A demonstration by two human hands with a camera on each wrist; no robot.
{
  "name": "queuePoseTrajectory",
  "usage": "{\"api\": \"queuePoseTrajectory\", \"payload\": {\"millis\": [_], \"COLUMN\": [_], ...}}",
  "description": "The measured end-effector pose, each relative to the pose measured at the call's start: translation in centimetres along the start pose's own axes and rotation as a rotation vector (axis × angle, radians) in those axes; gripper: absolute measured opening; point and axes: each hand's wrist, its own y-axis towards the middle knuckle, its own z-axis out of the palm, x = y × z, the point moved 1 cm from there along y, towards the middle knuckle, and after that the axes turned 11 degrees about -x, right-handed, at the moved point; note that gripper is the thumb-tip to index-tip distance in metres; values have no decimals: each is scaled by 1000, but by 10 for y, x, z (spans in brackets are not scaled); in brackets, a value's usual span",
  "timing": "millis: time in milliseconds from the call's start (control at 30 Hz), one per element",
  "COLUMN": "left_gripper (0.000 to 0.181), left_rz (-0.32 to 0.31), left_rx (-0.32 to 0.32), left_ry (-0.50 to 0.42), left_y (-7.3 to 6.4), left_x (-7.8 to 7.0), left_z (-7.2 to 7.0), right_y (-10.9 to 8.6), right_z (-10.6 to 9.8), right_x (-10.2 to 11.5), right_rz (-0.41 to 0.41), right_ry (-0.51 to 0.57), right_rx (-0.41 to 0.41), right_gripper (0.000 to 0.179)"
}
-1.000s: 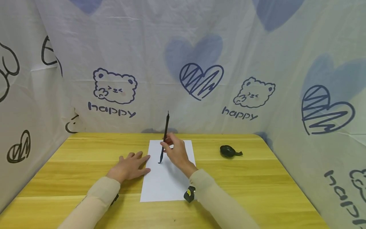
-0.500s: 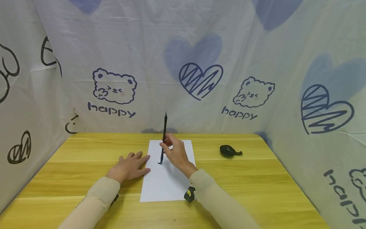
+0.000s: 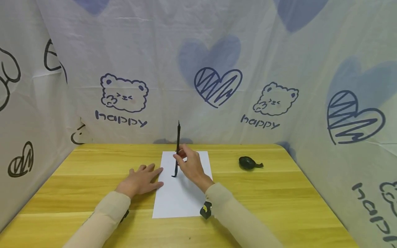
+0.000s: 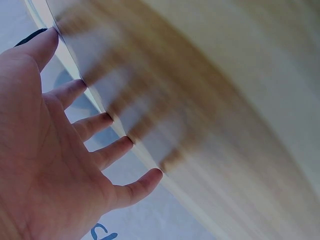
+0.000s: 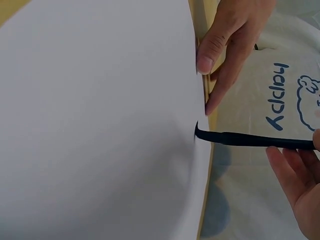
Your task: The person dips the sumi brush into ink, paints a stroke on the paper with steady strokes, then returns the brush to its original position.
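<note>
My right hand (image 3: 192, 166) pinches a black calligraphy brush (image 3: 178, 134) by its handle and holds it nearly upright. The bent, dark tip of the brush (image 5: 202, 133) meets the white paper (image 3: 175, 203), where a short black stroke (image 3: 173, 176) shows at its left. Fingers spread, my left hand (image 3: 139, 181) rests palm down on the table, thumb and index fingertip at the sheet's left edge. In the left wrist view, fingertips (image 4: 148, 180) of that hand press on the wood.
A dark, rounded object with a narrow tail (image 3: 247, 163) lies on the wooden table (image 3: 263, 206), right of the paper. White printed cloth (image 3: 173, 51) hangs close behind the table and on both sides. A small black device (image 3: 205, 210) sits under the right wrist.
The brush's upper end has swung left, so it stands more upright. Its tip has slid slightly right, and the black stroke is a little longer. My left hand stays in place.
</note>
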Motion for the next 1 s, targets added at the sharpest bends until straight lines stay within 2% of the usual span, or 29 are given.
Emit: {"api": "queuePoseTrajectory", "payload": {"millis": [600,1000], "left_gripper": [75,75], "left_rz": [6,13], "left_rx": [5,-5], "left_ry": [4,4], "left_y": [0,0], "left_x": [-1,0], "left_z": [-2,0], "right_y": [1,2], "right_z": [0,-4], "right_x": [0,-1], "right_rz": [21,-11], "right_ry": [-40,-78], "right_rx": [-30,-45], "right_gripper": [11,10]}}
